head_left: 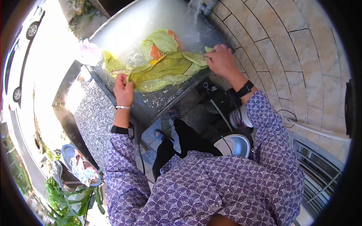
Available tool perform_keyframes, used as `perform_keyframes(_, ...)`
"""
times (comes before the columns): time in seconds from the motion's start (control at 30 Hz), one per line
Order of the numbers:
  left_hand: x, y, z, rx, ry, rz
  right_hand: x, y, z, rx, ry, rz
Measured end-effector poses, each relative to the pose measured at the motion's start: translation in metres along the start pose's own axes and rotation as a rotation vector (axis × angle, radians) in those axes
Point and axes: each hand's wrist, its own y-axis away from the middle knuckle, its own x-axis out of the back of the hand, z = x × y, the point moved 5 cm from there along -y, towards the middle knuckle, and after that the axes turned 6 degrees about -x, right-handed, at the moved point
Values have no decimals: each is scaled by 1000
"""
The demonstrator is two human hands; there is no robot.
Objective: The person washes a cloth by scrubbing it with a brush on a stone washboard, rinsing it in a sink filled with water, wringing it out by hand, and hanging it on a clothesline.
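Note:
A wet yellow-green garment (166,71) with orange patches is spread over the front part of a stone wash basin (175,98). My left hand (123,91) pinches its left part near the basin's front edge. At the right side, my right hand (220,59) grips another end of the same cloth, fingers closed. Between the two hands the fabric is stretched in folds, with a bunched part (160,40) behind it. Water (195,8) pours in at the back right of the basin.
A pale pink cloth (89,51) lies on the basin's left rim. Below right stand a light blue basin (238,145) and a bucket (241,117). A tub of clothes (80,165) is at the lower left. A tiled wall (286,56) bounds the right.

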Motion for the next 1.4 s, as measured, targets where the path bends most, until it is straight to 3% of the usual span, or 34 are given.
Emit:
perform_keyframes(0.03,-13,11,-6,81,-144,-218,-17,-3,-10,6,-11,-4)
perform_keyframes(0.07,-28,20,-15,95,-349,-460,-43,-2,-27,145,-48,-91)
perform_keyframes(0.1,-37,33,-23,77,-450,-557,-63,-3,-39,284,-80,-171)
perform_keyframes(0.13,-44,38,-29,53,-547,-648,-68,-11,-44,293,-78,-160)
perform_keyframes(0.2,-48,34,-51,124,-693,-715,-94,-19,-48,271,-64,-502)
perform_keyframes(0.33,-44,30,-88,254,-1012,-961,-113,-41,-49,309,70,-552)
perform_keyframes(0.4,-42,32,-117,280,-1137,-1062,-154,-52,-30,134,93,-552)
perform_keyframes(0.47,-39,35,-136,400,-1244,-1173,-136,-53,-35,146,105,-542)
perform_keyframes(0.5,-40,31,-141,403,-1246,-1165,-127,-52,-35,146,124,-542)
perform_keyframes(0.57,-51,39,-137,356,-1122,-1559,-125,-58,-21,165,80,-433)
perform_keyframes(0.6,-46,36,-129,354,-1119,-1551,-120,-62,-10,179,35,-330)
perform_keyframes(0.63,-38,29,-96,271,-1073,-1522,-113,-64,2,182,40,-326)
perform_keyframes(0.67,-32,23,-67,189,-1031,-1492,-98,-68,19,27,-147,-256)
perform_keyframes(0.7,-14,8,-58,160,-919,-1294,-83,-70,35,-127,-337,-182)
perform_keyframes(0.73,7,-9,-47,128,-807,-1098,-70,-70,43,-127,-339,-177)
perform_keyframes(0.8,42,-38,9,103,-995,-930,-33,-66,55,-187,-497,-90)
perform_keyframes(0.93,111,-107,72,-61,-1145,-599,52,-56,35,-150,-467,59)
perform_keyframes(1.0,141,-131,138,-118,-1252,-438,103,-46,9,-56,-778,-4)
perform_keyframes(1.03,155,-138,168,-164,-1307,-357,127,-42,2,-51,-781,12)
perform_keyframes(1.1,195,-148,218,-398,-1272,-45,181,-32,-22,323,-440,167)
perform_keyframes(1.13,206,-144,254,-370,-1304,-11,200,-31,-22,340,-245,208)
perform_keyframes(1.17,217,-139,294,-340,-1335,19,221,-34,-20,338,-242,225)
perform_keyframes(1.3,293,-160,393,-673,-1543,370,357,-4,-42,296,-23,779)
perform_keyframes(1.4,361,-175,476,-651,-1451,411,461,25,-56,273,54,1111)
